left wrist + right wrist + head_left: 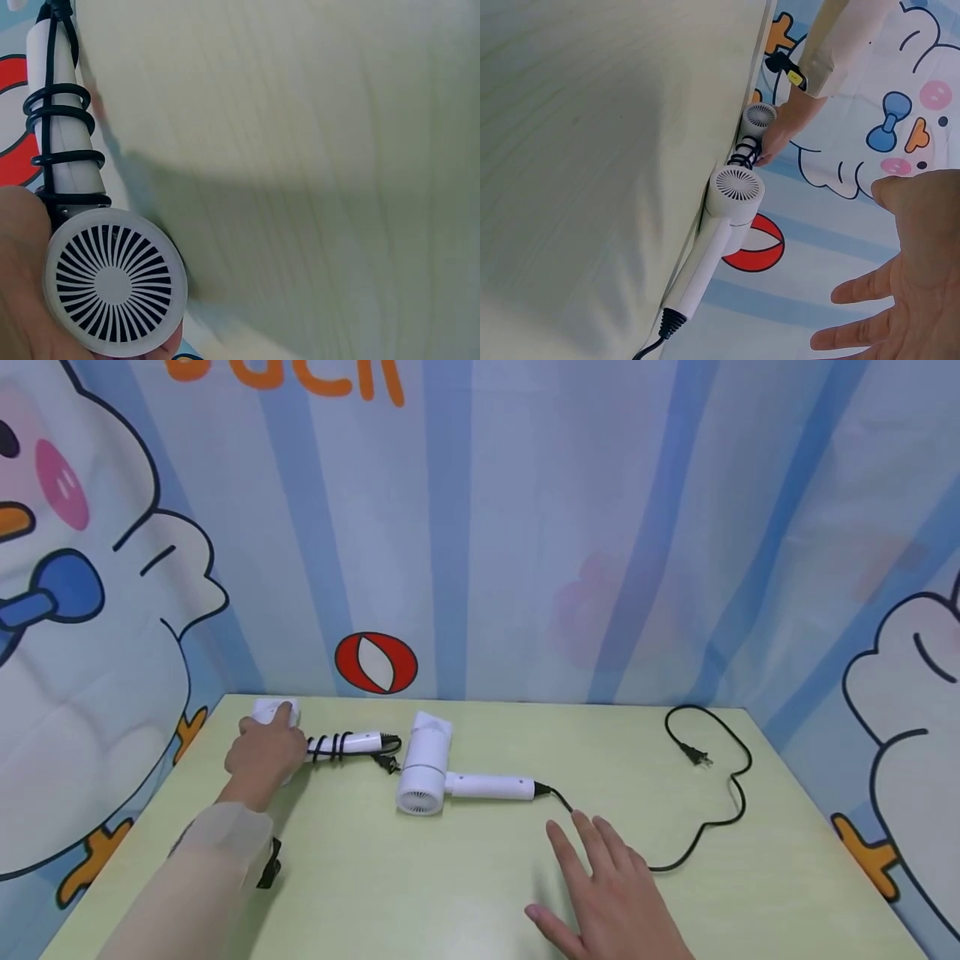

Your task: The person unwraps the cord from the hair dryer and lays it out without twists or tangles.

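At the table's back left, my left hand (266,752) grips the head of a white hair dryer (347,744), whose handle is wrapped in black cord. The left wrist view shows its round slotted vent (114,283) beside my palm (26,285). A second white hair dryer (425,764) lies to the right, handle pointing right, with its cord (738,793) running loose across the table. My right hand (611,893) hovers over the front right part, fingers spread and holding nothing; the right wrist view also shows this hand (922,277) apart from both dryers.
The pale table (375,877) is backed by a blue striped curtain (502,527) with cartoon figures. The second dryer's plug (695,755) lies at the back right. The first dryer's plug (387,763) lies between the two dryers.
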Tool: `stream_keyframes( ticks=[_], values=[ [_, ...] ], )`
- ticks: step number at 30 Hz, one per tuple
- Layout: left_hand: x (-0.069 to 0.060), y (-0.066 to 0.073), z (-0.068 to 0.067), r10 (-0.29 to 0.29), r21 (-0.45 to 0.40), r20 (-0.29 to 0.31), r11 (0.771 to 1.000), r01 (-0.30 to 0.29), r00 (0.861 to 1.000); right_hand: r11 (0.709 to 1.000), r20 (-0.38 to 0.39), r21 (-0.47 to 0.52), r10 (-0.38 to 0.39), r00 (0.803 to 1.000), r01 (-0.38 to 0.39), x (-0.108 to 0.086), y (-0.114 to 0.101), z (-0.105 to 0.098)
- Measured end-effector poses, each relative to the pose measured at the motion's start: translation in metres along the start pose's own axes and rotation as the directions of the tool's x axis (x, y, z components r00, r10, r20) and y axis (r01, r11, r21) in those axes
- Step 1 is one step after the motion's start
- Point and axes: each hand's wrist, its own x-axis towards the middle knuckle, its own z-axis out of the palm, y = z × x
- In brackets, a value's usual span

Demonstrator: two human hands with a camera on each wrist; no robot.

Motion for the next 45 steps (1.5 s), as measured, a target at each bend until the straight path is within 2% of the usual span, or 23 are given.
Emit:
stream_keyframes(
  ticks=[5,9,15,24,30,34,45],
  values=[
    [-0.003,-0.007,0.001,0.010,0.026,-0.003,1.000,-0.010,1.000,1.000,-0.023,-0.009,-0.008,1.000,0.008,0.000,0.001,0.002],
    [-0.012,-0.013,0.003,0.016,0.042,-0.013,0.999,-0.016,1.000,1.000,-0.020,-0.001,-0.001,1.000,0.001,0.000,0.000,0.003],
    [-0.030,-0.022,0.004,0.049,0.045,-0.030,0.998,-0.048,0.998,1.000,-0.017,0.006,0.002,1.000,-0.002,0.001,-0.002,0.002],
    [-0.061,-0.037,0.005,0.097,0.060,-0.039,0.994,-0.094,0.995,0.999,-0.077,-0.026,-0.040,0.996,0.038,0.002,-0.003,0.005],
    [-0.079,-0.042,0.006,0.125,0.063,-0.054,0.991,-0.122,0.991,0.998,-0.101,-0.041,-0.056,0.993,0.052,0.002,-0.002,0.005],
    [-0.092,-0.044,0.008,0.146,0.075,-0.057,0.987,-0.141,0.988,0.999,-0.082,-0.023,-0.046,0.996,0.044,0.002,-0.003,0.003],
    [-0.130,-0.042,0.012,0.159,0.099,-0.008,0.983,-0.158,0.987,0.999,-0.024,0.033,0.011,1.000,-0.010,0.005,-0.007,0.000]
  ],
)
